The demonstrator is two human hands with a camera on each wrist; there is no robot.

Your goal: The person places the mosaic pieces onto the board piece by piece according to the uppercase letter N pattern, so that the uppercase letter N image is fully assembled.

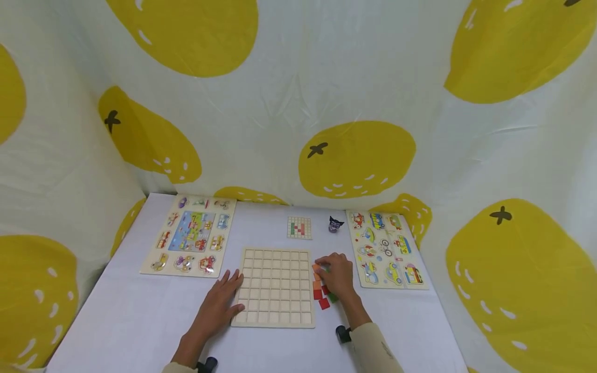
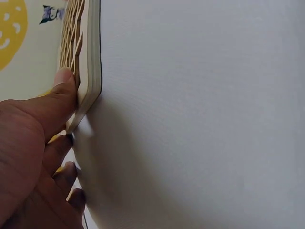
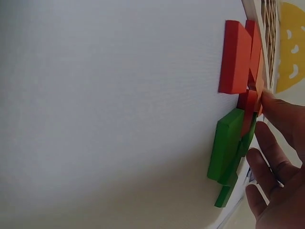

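A wooden grid board [image 1: 274, 288] with rows of square recesses lies on the white table. At its left edge rests my left hand [image 1: 217, 305], fingers spread and thumb on the lower-left corner; in the left wrist view the thumb [image 2: 64, 90] lies over the rim. Beside the board's right edge, my right hand [image 1: 338, 277] pinches an orange square tile [image 1: 316, 268] between thumb and index finger. Under and near that hand lie red tiles [image 1: 324, 303] and green tiles [image 1: 332, 298]. The right wrist view shows a red tile [image 3: 234, 57] and a green tile [image 3: 225, 145], partly overlapping others.
Behind the board are a small pattern card [image 1: 299, 228] with a coloured grid and a dark little figurine [image 1: 334, 224]. Picture puzzle boards stand on either side, one at left [image 1: 158, 243] and one at right [image 1: 380, 248]. A lemon-print curtain [image 1: 261, 129] surrounds the table.
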